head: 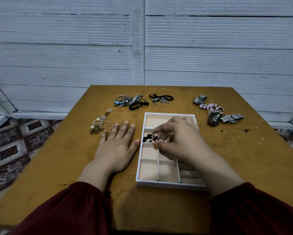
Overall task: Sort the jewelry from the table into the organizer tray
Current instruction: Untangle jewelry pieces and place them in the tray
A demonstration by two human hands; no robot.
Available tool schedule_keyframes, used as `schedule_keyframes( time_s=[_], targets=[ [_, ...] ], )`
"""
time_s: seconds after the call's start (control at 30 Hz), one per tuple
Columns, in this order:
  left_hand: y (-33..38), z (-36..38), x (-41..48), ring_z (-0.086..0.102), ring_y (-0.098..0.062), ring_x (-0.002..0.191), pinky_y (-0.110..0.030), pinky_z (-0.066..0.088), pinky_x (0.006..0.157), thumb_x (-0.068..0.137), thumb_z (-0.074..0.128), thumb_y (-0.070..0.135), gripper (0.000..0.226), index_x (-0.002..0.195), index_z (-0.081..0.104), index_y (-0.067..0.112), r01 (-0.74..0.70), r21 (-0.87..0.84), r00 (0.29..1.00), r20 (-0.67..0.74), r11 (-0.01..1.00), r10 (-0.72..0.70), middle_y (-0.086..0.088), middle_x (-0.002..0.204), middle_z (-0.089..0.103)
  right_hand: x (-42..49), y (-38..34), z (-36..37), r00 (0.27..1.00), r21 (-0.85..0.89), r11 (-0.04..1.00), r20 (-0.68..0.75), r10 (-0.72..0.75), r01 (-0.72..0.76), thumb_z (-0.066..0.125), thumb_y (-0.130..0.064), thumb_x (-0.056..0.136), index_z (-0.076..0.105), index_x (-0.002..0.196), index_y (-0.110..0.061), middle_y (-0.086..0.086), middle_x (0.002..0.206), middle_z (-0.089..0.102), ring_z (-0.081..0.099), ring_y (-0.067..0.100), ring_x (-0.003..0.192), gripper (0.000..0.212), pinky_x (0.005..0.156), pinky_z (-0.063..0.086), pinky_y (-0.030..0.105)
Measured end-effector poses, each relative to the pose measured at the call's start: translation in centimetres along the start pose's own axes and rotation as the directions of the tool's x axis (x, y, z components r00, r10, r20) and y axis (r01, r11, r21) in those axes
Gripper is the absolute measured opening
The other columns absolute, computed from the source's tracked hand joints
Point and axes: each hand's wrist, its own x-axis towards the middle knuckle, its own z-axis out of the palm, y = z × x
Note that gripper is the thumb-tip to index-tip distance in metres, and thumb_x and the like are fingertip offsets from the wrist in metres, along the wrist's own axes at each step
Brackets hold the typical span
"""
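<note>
Nearest me, my two dark red sleeves [71, 209] come in over the brown table [57, 167], one on each side of the white organizer tray [159, 184]. The tray's closest compartments show only their peach lining. My left hand [116, 146] lies flat on the table just left of the tray, fingers straight and a little spread, holding nothing, with the thumb tip at the tray's left wall. My right hand [178, 138] sits over the tray's middle row, its fingers curled in and its thumb and fingertips pinching a beaded black-cord piece [150, 137] that rests in the left-middle compartment. That spot is blurred, so I cannot make out the piece any finer. The rest of the jewelry lies outside the tray. Thin gold rings [110, 126] and a flowered chain heap [98, 123] are left of the tray, just past my left fingertips. Right of the tray are pink beads [210, 107], dark chains and a steel watch band [231, 118]. Beyond the tray's far edge are a silver tangle [127, 100], a black braided cord [161, 97] with more rings, and off to the right a watch [200, 99]. Behind it all stands a ribbed white wall [210, 48].
</note>
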Motion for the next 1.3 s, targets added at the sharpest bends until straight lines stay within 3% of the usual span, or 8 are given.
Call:
schedule_keyframes(
  time_s=[0.13, 0.33, 0.47, 0.53, 0.67, 1.0, 1.17, 1.3],
  targets=[
    [0.0, 0.0, 0.0, -0.014, -0.014, 0.146, -0.044, -0.006, 0.118, 0.097, 0.009, 0.055, 0.06, 0.151, -0.007, 0.036, 0.0, -0.004, 1.0, -0.006, 1.0, 0.0, 0.011, 0.158, -0.015, 0.2, -0.2, 0.2, 0.999, -0.033, 0.999, 0.0, -0.043, 0.043, 0.062, -0.04, 0.085, 0.069, 0.104, -0.036, -0.011, 0.096, 0.065, 0.045, 0.018, 0.102, 0.021, 0.088, 0.036, 0.033],
    [0.1, -0.1, -0.1, -0.014, -0.014, 0.146, -0.044, -0.006, 0.118, 0.097, 0.01, 0.054, 0.059, 0.151, -0.006, 0.036, 0.001, -0.017, 1.0, -0.011, 1.0, -0.001, 0.011, 0.158, -0.014, 0.4, -0.3, 0.1, 0.995, 0.055, 0.998, 0.092, -0.048, 0.044, 0.071, -0.029, 0.08, 0.069, 0.099, -0.025, -0.009, 0.079, 0.065, 0.059, 0.012, 0.084, 0.02, 0.071, 0.043, 0.027],
    [0.0, 0.0, -0.1, -0.013, -0.013, 0.146, -0.044, -0.005, 0.118, 0.097, 0.01, 0.055, 0.059, 0.151, -0.005, 0.036, 0.0, -0.024, 1.0, -0.014, 1.0, 0.0, 0.011, 0.159, -0.013, 0.5, 0.2, -0.4, 0.999, 0.311, 0.95, 0.013, 0.042, -0.044, 0.064, -0.018, 0.087, 0.066, 0.106, -0.021, -0.007, 0.076, 0.066, 0.062, 0.007, 0.074, 0.019, 0.07, 0.047, 0.024],
    [0.0, 0.0, -0.1, -0.013, -0.013, 0.146, -0.044, -0.005, 0.118, 0.097, 0.011, 0.055, 0.059, 0.151, -0.005, 0.036, -0.001, -0.024, 1.0, -0.012, 1.0, 0.001, 0.011, 0.159, -0.012, 0.5, 0.4, -0.7, 0.996, 0.404, 0.912, -0.034, 0.089, -0.067, 0.058, -0.008, 0.09, 0.064, 0.111, -0.018, -0.004, 0.072, 0.063, 0.059, -0.002, 0.061, 0.024, 0.061, 0.046, 0.014],
    [0.0, 0.0, -0.1, -0.012, -0.013, 0.146, -0.043, -0.005, 0.118, 0.097, 0.011, 0.055, 0.059, 0.151, -0.004, 0.036, 0.001, -0.025, 1.0, -0.016, 1.0, -0.001, 0.011, 0.158, -0.012, 0.8, 0.9, -0.6, 0.985, 0.325, 0.939, -0.092, 0.145, -0.108, 0.051, -0.001, 0.089, 0.07, 0.103, -0.017, 0.002, 0.084, 0.065, 0.053, -0.005, 0.05, 0.029, 0.049, 0.036, 0.002],
    [-0.1, 0.1, 0.0, -0.011, -0.012, 0.146, -0.043, -0.004, 0.117, 0.097, 0.013, 0.055, 0.059, 0.151, -0.002, 0.037, -0.003, -0.036, 0.999, -0.036, 0.999, 0.002, 0.011, 0.159, -0.01, 0.6, 1.4, 0.6, 0.951, 0.299, 0.923, -0.118, 0.286, -0.241, 0.069, -0.025, 0.08, 0.067, 0.075, -0.026, -0.008, 0.069, 0.069, 0.066, 0.013, 0.077, 0.006, 0.073, 0.054, 0.032],
    [-0.1, 0.2, -0.1, -0.009, -0.012, 0.147, -0.043, -0.004, 0.118, 0.097, 0.014, 0.055, 0.059, 0.151, 0.0, 0.036, -0.005, -0.042, 0.999, -0.046, 0.999, 0.003, 0.012, 0.159, -0.008, 0.5, 1.5, 1.2, 0.952, 0.217, 0.945, -0.128, 0.277, -0.246, 0.074, -0.034, 0.074, 0.066, 0.066, -0.03, -0.008, 0.073, 0.07, 0.061, 0.019, 0.09, 0.012, 0.081, 0.05, 0.035],
    [-0.2, 0.3, 0.0, -0.008, -0.012, 0.147, -0.043, -0.003, 0.118, 0.097, 0.015, 0.055, 0.059, 0.151, 0.001, 0.037, -0.008, -0.047, 0.999, -0.051, 0.999, 0.006, 0.012, 0.159, -0.007, 0.7, 1.5, 0.8, 0.95, 0.215, 0.94, -0.114, 0.292, -0.263, 0.075, -0.035, 0.074, 0.07, 0.068, -0.028, -0.007, 0.071, 0.071, 0.065, 0.017, 0.083, 0.011, 0.077, 0.053, 0.036]
  ],
)
